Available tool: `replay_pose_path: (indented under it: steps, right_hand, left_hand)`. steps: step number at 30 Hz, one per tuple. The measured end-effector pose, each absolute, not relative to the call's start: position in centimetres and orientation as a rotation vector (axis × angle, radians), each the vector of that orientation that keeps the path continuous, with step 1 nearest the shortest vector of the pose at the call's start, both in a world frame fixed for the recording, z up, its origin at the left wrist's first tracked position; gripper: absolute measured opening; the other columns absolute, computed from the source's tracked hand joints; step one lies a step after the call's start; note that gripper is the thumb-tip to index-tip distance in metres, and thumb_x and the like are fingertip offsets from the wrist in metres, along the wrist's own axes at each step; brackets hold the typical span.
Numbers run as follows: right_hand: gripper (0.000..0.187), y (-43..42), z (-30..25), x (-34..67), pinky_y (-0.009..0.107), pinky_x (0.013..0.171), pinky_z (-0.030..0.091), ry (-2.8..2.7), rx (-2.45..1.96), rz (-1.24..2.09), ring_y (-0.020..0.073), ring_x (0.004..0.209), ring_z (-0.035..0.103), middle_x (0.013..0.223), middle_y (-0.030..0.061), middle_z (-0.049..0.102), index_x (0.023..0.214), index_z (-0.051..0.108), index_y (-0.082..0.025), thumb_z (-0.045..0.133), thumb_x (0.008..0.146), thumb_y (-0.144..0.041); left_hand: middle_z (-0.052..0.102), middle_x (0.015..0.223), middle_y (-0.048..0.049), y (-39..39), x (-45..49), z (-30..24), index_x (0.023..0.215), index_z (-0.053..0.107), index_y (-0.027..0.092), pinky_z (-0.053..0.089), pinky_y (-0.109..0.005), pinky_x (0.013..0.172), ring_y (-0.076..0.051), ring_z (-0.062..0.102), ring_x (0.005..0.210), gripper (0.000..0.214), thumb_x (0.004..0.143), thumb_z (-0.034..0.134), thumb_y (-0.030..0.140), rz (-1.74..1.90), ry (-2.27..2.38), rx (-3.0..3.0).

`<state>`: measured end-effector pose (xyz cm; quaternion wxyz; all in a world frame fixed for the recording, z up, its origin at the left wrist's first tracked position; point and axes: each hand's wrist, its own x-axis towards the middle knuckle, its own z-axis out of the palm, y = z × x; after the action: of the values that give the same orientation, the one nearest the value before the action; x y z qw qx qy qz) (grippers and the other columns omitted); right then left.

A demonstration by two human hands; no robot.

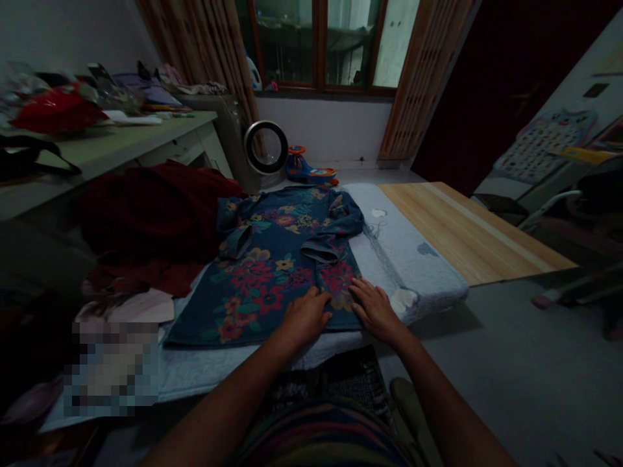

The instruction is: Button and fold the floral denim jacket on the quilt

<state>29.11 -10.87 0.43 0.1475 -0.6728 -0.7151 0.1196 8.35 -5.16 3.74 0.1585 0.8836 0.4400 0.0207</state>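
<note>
A dark blue floral dress lies spread on a padded white cover, its hem towards me and its short sleeves bent inward over the front. A crease runs down its right part. My left hand is on the lower part of the dress by this crease, fingers bent and closed on the cloth. Just to the right, my right hand lies with fingers stretched out over the right edge of the dress, near the hem.
A dark red cloth heap adjoins the dress on the left. Bare wooden board extends beyond the white cover on the right. Farther back are a cluttered desk, a washing machine with its round door open, and a blue-orange ride-on toy.
</note>
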Motion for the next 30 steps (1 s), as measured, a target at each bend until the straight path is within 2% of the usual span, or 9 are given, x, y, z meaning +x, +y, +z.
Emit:
replay_pose_path:
  steps: [5, 7, 10, 13, 16, 18, 21, 25, 30]
  right_hand:
    - [0.035, -8.9, 1.5, 29.2, 0.039, 0.107, 0.040, -2.080, -1.820, 0.298, 0.0224, 0.123, 0.055, 0.130, 0.0119, 0.063, 0.121, 0.063, -0.016, 0.045, 0.090, -0.017]
    - [0.038, -7.6, 1.5, 28.9, 0.037, 0.109, 0.039, -2.056, -1.795, 0.216, 0.0221, 0.125, 0.054, 0.133, 0.0133, 0.061, 0.124, 0.061, -0.013, 0.042, 0.091, -0.016]
    - [0.047, -5.9, 0.7, 28.2, 0.040, 0.114, 0.033, -2.049, -1.791, 0.100, 0.0244, 0.138, 0.039, 0.148, 0.0157, 0.045, 0.137, 0.051, -0.009, 0.042, 0.092, -0.018]
    - [0.050, -4.9, 0.0, 27.9, 0.043, 0.114, 0.031, -2.122, -1.823, 0.105, 0.0268, 0.140, 0.037, 0.151, 0.0172, 0.041, 0.139, 0.048, -0.009, 0.047, 0.092, -0.023]
    - [0.041, -3.8, 0.6, 28.6, 0.039, 0.108, 0.036, -2.210, -1.837, 0.190, 0.0256, 0.129, 0.049, 0.140, 0.0160, 0.054, 0.129, 0.058, -0.012, 0.050, 0.091, -0.024]
    - [0.030, -2.8, 1.6, 29.2, 0.033, 0.098, 0.042, -2.226, -1.865, 0.253, 0.0223, 0.113, 0.059, 0.120, 0.0121, 0.067, 0.112, 0.067, -0.016, 0.047, 0.091, -0.022]
    - [0.029, -0.6, 2.7, 29.9, 0.029, 0.086, 0.043, -2.147, -1.948, 0.251, 0.0199, 0.095, 0.063, 0.098, 0.0084, 0.071, 0.095, 0.070, -0.018, 0.042, 0.091, -0.017]
    - [0.031, 3.0, 2.8, 29.8, 0.027, 0.086, 0.041, -1.994, -1.954, 0.154, 0.0195, 0.096, 0.061, 0.100, 0.0091, 0.070, 0.098, 0.071, -0.016, 0.041, 0.089, -0.014]
    - [0.032, 7.9, 2.7, 29.2, 0.025, 0.086, 0.041, -1.801, -1.967, 0.172, 0.0183, 0.096, 0.061, 0.102, 0.0071, 0.072, 0.097, 0.072, -0.017, 0.045, 0.081, -0.011]
  left_hand:
    - [0.054, 0.129, -0.0104, -4.7, 8.6, 4.2, 0.105, 0.065, 0.021, 0.043, -0.043, 0.099, -0.029, 0.051, 0.121, 0.020, 0.086, 0.062, 0.028, 0.252, 1.111, 2.776]
    - [0.053, 0.134, -0.0094, -4.3, 8.7, 3.8, 0.110, 0.063, 0.021, 0.039, -0.044, 0.105, -0.028, 0.046, 0.126, 0.024, 0.086, 0.062, 0.025, 0.298, 0.992, 2.807]
    - [0.060, 0.123, -0.0091, -3.7, 8.7, 3.2, 0.112, 0.061, 0.020, 0.042, -0.042, 0.102, -0.026, 0.050, 0.120, 0.028, 0.085, 0.063, 0.025, 0.260, 0.902, 2.760]
    - [0.061, 0.120, -0.0091, -3.1, 8.4, 2.9, 0.114, 0.061, 0.020, 0.043, -0.041, 0.099, -0.026, 0.052, 0.117, 0.029, 0.085, 0.064, 0.026, 0.264, 0.867, 2.697]
    - [0.065, 0.114, -0.0077, -2.2, 7.9, 3.1, 0.108, 0.064, 0.020, 0.045, -0.038, 0.097, -0.024, 0.055, 0.112, 0.021, 0.088, 0.060, 0.026, 0.308, 0.790, 2.602]
    - [0.067, 0.109, -0.0064, -1.2, 7.7, 3.3, 0.105, 0.065, 0.020, 0.046, -0.035, 0.096, -0.022, 0.058, 0.107, 0.018, 0.091, 0.055, 0.023, 0.383, 0.760, 2.528]
    - [0.065, 0.116, -0.0069, 0.9, 7.7, 3.8, 0.108, 0.065, 0.020, 0.044, -0.036, 0.100, -0.021, 0.057, 0.112, 0.022, 0.090, 0.052, 0.018, 0.555, 0.807, 2.509]
    - [0.054, 0.137, -0.0099, 4.1, 8.5, 4.4, 0.118, 0.062, 0.020, 0.036, -0.042, 0.111, -0.026, 0.044, 0.130, 0.033, 0.085, 0.058, 0.018, 0.692, 1.008, 2.604]
    - [0.044, 0.148, -0.0146, 7.3, 10.4, 4.7, 0.129, 0.055, 0.016, 0.032, -0.047, 0.113, -0.030, 0.036, 0.139, 0.043, 0.089, 0.058, 0.031, 0.575, 1.201, 2.673]
